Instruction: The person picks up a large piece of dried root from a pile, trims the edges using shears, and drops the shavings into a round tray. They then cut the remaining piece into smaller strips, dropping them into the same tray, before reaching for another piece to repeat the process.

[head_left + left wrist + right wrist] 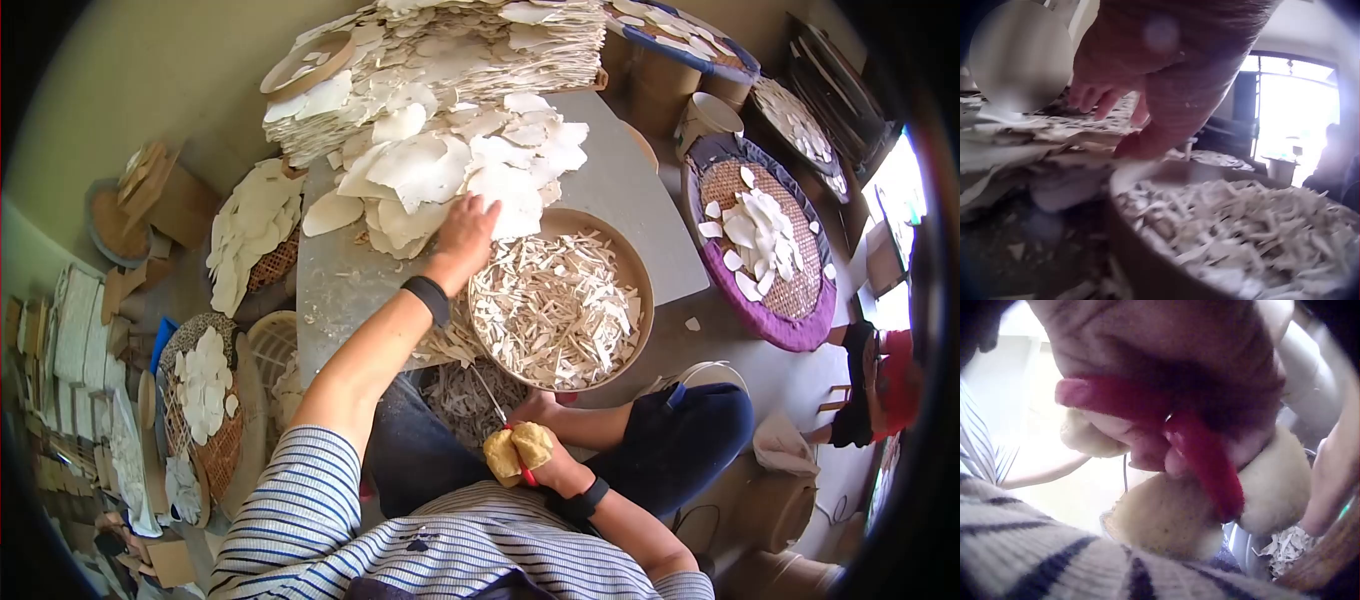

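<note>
My left hand point(466, 240) reaches over the table to a loose pile of thin, irregular white sheets point(415, 170). Its fingertips are right at the pile's near edge, and the fingers extend down toward the sheets in the left wrist view. Beside that hand, a round tray point(647, 290) is heaped with narrow cut white strips point(560, 315). Low over the lap, my right hand point(566, 472) grips scissors point(490, 393) with red handles point(1210, 465). Yellow padding point(518, 453) surrounds the handles, and the blades point up toward the tray.
Tall stacks of sheets point(470, 60) stand at the table's back. A purple-rimmed woven tray point(755, 325) with white pieces lies to the right, near a white bucket point(710, 118). More woven trays point(215, 455) are at left. Gray-white scraps point(465, 400) lie between the legs.
</note>
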### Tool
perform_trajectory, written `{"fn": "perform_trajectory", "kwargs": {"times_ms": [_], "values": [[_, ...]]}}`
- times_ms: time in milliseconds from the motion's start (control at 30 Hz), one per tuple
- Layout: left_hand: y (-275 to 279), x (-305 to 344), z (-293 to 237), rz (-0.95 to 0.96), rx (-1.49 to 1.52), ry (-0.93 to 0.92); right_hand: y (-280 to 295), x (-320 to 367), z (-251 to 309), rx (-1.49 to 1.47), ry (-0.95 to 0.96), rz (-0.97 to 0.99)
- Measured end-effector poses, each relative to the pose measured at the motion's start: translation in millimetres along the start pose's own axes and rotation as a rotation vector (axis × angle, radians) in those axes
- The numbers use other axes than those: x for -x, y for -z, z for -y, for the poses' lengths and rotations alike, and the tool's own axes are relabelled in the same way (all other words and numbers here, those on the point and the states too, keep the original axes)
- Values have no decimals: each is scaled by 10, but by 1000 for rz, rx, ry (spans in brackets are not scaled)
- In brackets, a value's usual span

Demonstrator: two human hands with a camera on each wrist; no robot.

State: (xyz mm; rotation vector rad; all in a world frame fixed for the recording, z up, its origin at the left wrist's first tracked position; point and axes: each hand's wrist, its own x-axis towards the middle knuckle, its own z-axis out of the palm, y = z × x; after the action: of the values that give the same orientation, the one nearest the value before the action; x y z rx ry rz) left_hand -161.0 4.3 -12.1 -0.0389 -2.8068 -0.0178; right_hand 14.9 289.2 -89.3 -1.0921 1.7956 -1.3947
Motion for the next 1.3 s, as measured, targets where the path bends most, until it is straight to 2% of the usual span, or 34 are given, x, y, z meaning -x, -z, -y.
{"fn": "perform_trajectory", "kwargs": {"times_ms": [33, 100, 167, 233, 300, 333, 367, 433, 500, 533, 600, 700, 800, 833, 900, 1000, 1067, 1133, 1167, 1200, 1300], "values": [[0, 0, 108, 14, 102, -6, 2, -8, -5, 53, 7, 21], [-40, 31, 224, -292, 188, -33, 26, -14, 78, 40, -12, 3], [211, 68, 276, -422, 236, -1, 21, -22, 128, -20, -50, -5], [491, 170, 378, -518, 453, -19, 31, -21, 125, -120, -107, 6], [872, 445, 438, -242, 1016, 380, 51, -61, 144, -269, -129, -7], [1024, 560, 497, -187, 1251, 405, 57, -79, 144, -313, -111, -13], [1164, 670, 527, -149, 1333, 469, 58, -88, 132, -358, -94, -17], [1295, 859, 643, 17, 1273, 534, 67, -126, 151, -369, -107, 2], [1107, 1056, 749, 99, 1111, 524, 31, -182, 131, -438, -133, 48], [1039, 1148, 744, 143, 1035, 513, 26, -226, 191, -392, -79, 45], [924, 1282, 652, 107, 1163, 629, 68, -320, 330, -267, 36, 64], [840, 1460, 628, 157, 1168, 731, 39, -359, 402, -441, -75, 55], [750, 1701, 713, 250, 1153, 776, 60, -343, 416, -545, -78, 61], [711, 1788, 757, 281, 1193, 775, 47, -353, 440, -1008, -288, 46], [664, 1917, 798, 278, 1232, 789, -17, -381, 288, -1437, -445, -26], [669, 2039, 698, 162, 1236, 811, -52, -398, 123, -1593, -478, -128], [853, 2025, 462, 73, 1257, 788, -11, -424, -70, -1763, -376, 91], [989, 2010, 211, 27, 1340, 724, -391, -398, -552, -1857, -463, -217], [1034, 2004, 109, 2, 1381, 693, -338, -406, -405, -1929, -437, -142], [1064, 2022, 66, 100, 1428, 645, -106, -536, -377, -1776, -817, -194], [1034, 2097, -161, 171, 1592, 640, 91, -637, -355, -1769, -775, -34]]}}
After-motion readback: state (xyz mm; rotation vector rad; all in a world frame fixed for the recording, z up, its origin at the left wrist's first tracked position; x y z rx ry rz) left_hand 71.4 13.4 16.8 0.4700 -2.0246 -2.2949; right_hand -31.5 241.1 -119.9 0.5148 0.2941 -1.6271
